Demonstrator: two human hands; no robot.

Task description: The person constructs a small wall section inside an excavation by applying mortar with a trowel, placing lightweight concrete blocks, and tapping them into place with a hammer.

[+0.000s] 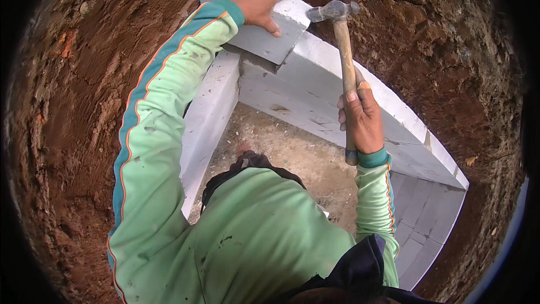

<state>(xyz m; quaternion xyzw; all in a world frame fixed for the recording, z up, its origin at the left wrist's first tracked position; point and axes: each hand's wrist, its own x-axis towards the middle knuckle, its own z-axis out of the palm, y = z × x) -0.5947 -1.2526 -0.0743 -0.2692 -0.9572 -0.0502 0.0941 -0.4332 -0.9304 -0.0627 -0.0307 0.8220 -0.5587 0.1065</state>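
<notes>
Gripping wood-handled hammer [345, 50]: right hand [365, 117]; clasping rectangular block [270, 44], grey-faced with whiter top: left hand [259, 1].

Hammer head [336, 10]: dull grey; handle [345, 56]: tan, darker at butt. Block [273, 39]: white top, light grey side. Wall [323, 87]: white top, pale grey faces, brown smudges. Shirt [253, 236]: light green, dark specks; cuffs [232, 10] teal; sleeve stripe [138, 104] teal, edged orange. Soil [73, 107]: reddish brown. Floor [281, 135]: tan, pale flecks.
</notes>
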